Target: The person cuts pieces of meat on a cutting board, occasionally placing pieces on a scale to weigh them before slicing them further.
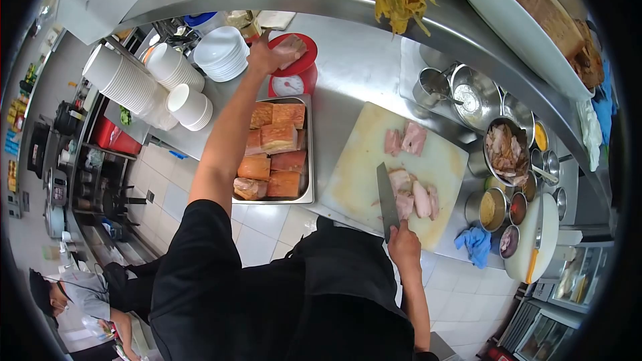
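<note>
Steel surface (361, 67) carrying, from largest to smallest: a white cutting board (361, 167) with cut pieces of meat (414, 197); a metal tray (309, 154) of pork slabs just to its left; a red scale (294, 83) beyond the tray. The left hand (267, 57), arm outstretched, closes on a piece of meat (292, 45) over the scale pan. The right hand (404, 244) is clamped on the handle of a cleaver (386, 197), blade resting on the board beside the cut meat.

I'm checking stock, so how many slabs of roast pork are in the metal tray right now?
7 show in the metal tray: two at the far end, two in the middle, one below them, two at the near end. More may lie underneath.
</note>
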{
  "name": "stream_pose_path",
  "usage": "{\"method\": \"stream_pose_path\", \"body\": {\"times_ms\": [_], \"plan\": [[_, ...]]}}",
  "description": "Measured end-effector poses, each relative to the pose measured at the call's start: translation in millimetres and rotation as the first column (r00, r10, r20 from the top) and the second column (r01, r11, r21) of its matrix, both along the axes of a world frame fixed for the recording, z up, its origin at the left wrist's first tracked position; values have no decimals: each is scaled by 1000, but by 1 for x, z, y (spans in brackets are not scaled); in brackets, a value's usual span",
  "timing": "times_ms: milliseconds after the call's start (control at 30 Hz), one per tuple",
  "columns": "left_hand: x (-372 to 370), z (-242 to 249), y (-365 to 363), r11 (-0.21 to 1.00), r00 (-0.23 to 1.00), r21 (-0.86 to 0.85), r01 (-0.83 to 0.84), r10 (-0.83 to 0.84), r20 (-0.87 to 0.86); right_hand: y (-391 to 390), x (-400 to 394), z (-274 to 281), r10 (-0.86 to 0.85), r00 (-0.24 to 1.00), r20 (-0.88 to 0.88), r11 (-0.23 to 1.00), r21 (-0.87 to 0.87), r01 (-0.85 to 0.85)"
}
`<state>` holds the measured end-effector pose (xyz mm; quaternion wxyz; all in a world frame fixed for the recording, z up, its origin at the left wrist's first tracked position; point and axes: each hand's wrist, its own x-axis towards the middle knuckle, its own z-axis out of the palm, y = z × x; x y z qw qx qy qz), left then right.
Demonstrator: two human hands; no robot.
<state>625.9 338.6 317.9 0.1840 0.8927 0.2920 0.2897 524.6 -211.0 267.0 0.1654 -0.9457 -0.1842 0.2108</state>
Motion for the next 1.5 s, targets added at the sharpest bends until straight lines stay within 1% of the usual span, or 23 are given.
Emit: {"method": "stream_pose_path", "body": {"times_ms": [133, 200, 367, 433, 500, 600, 633, 700, 733, 767, 867, 900, 967, 1000, 1033, 1100, 1133, 1167, 1233, 1300, 1367, 1400, 1500], "plan": [[-1, -14, -3, 1000, 992, -4, -6, 5, -129, -3, -3, -3, -3, 1000, 1, 1000, 5, 3], [0, -11, -5, 999, 948, 29, -23, 31, -316, -1, -1, -3, 2, 1000, 22, 1000, 18, -2], [9, 0, -15, 994, 976, -13, -110, 105, -192, -2, -1, -4, 0, 1000, 7, 1000, -9, 0], [14, -2, -8, 943, 992, -307, -126, 122, -33, -4, -1, -4, 0, 999, 32, 1000, 1, 0], [16, 10, 5, 955, 987, -260, -143, 120, -102, -4, 1, -5, 20, 1000, -2, 1000, -17, -20], [17, -11, 47, 711, 994, -695, 104, -44, 104, -8, 3, -11, 24, 1000, 13, 1000, 13, -24], [8, -2, 32, 711, 995, -697, 97, -47, 90, -10, 1, -13, 21, 999, 25, 999, 31, -22], [-17, 21, -16, 270, 908, -869, 414, -195, 372, -13, 3, -19, 5, 1000, 10, 998, 60, -5], [-23, 20, -32, 129, 853, -875, 467, -328, 407, -17, 3, -23, -16, 1000, 7, 996, 84, 15], [-28, 16, -54, 101, 861, -898, 427, -351, 370, -20, 5, -28, -26, 1000, -16, 992, 127, 28], [-41, 4, -145, -2, 605, -907, 420, -745, 282, -29, 16, -32, -17, 992, -126, 972, 232, 47], [-42, -7, -176, 67, 541, -913, 403, -822, 178, -28, 19, -25, -26, 981, -192, 974, 215, 68], [-41, -34, -233, 27, 355, -971, 236, -933, 60, -33, 20, -37, -21, 987, -162, 958, 278, 66], [-43, -49, -260, 179, 279, -948, 263, -955, -103, -33, 19, -35, -33, 984, -175, 951, 298, 84], [-49, -58, -279, 172, 235, -957, 235, -965, -116, -34, 18, -35, -73, 975, -212, 945, 297, 135], [-59, -69, -309, 173, 385, -934, 314, -922, -42, -38, 21, -33, 6, 980, -197, 954, 296, 53], [-67, -99, -313, 239, 477, -808, 539, -877, 59, -42, 21, -30, -21, 975, -221, 948, 306, 89], [-74, -98, -323, 239, 458, -817, 525, -888, 35, -44, 23, -25, 46, 975, -219, 948, 317, 27], [-94, -92, -340, 575, 711, -664, 478, -697, -91, -47, 25, -19, 109, 966, -235, 936, 351, -21], [-109, -93, -352, 646, 722, -598, 474, -674, -156, -49, 24, -18, 180, 951, -252, 946, 310, -97], [-117, -88, -369, 732, 815, -483, 481, -577, -62, -57, 26, -13, 186, 948, -257, 929, 361, -84], [-115, -83, -377, 709, 773, -395, 584, -635, 5, -62, 28, -10, 191, 951, -243, 915, 394, -83], [-115, -84, -394, 735, 753, -286, 615, -655, -66, -74, 27, 1, 193, 946, -261, 890, 452, -57]]}}
